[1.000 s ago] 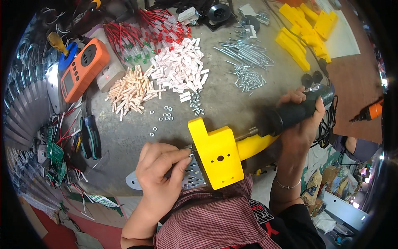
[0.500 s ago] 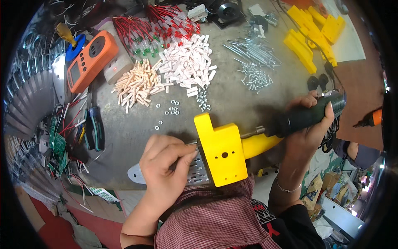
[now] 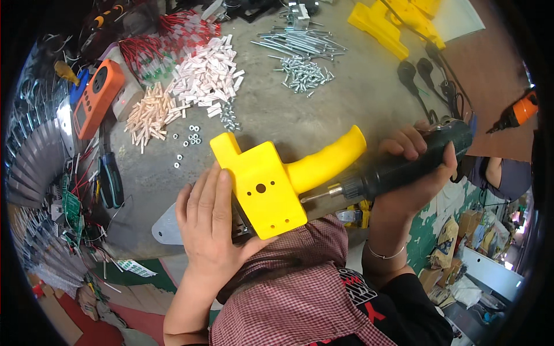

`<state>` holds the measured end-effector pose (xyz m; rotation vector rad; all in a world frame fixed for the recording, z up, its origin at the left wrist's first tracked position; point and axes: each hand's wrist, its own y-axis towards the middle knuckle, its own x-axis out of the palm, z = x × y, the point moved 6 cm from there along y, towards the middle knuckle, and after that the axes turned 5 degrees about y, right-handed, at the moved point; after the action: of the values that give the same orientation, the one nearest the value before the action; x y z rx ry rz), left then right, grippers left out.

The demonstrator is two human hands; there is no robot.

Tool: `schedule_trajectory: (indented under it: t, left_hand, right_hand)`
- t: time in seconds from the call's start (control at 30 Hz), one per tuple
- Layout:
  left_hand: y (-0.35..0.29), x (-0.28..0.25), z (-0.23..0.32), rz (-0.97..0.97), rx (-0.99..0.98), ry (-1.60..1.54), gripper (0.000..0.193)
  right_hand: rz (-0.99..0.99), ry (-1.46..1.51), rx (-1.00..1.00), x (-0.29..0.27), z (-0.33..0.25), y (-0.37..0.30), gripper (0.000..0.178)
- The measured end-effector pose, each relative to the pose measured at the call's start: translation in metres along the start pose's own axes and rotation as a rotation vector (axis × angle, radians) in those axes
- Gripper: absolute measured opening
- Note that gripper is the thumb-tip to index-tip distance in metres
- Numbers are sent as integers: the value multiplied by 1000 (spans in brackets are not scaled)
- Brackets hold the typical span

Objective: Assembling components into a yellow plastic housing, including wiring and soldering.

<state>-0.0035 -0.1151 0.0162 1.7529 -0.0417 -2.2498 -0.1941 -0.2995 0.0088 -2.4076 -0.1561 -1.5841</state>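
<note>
At the near edge of the worktop (image 3: 259,106), the left grip (image 3: 206,216) holds the yellow housing (image 3: 271,199) by its left side, fingers flat along it. The right grip (image 3: 424,183) is wrapped around a black power screwdriver (image 3: 398,170), its bit (image 3: 317,196) pointing at the housing's right side. Loose nuts (image 3: 194,137) lie beyond.

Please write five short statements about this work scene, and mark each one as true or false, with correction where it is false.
1. The right grip holds a black power tool. True.
2. The left grip grasps the yellow handle. False: it is at the left side of the yellow block.
3. The orange meter lies left of the beige pieces. True.
4. The loose nuts are nearer the right grip. False: they are nearer the left.
5. The yellow block has a round hole. True.
</note>
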Motion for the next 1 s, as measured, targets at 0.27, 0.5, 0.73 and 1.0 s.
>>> schedule_trajectory:
  t: [0.27, 0.5, 0.73, 1.0]
  left_hand:
    - [-2, 1, 2, 12, 14, -30, 103]
    - [-2, 1, -1, 14, 20, 0, 99]
    - [-1, -1, 0, 6, 28, 7, 99]
    - [-1, 2, 2, -13, 23, -31, 97]
  right_hand:
    - [-40, 100, -8, -3, -9, 1, 43]
    - [-69, 133, 47, -4, 5, -1, 42]
    - [-65, 128, 45, -9, 4, 2, 42]
    - [-72, 169, 86, -17, 2, 3, 43]
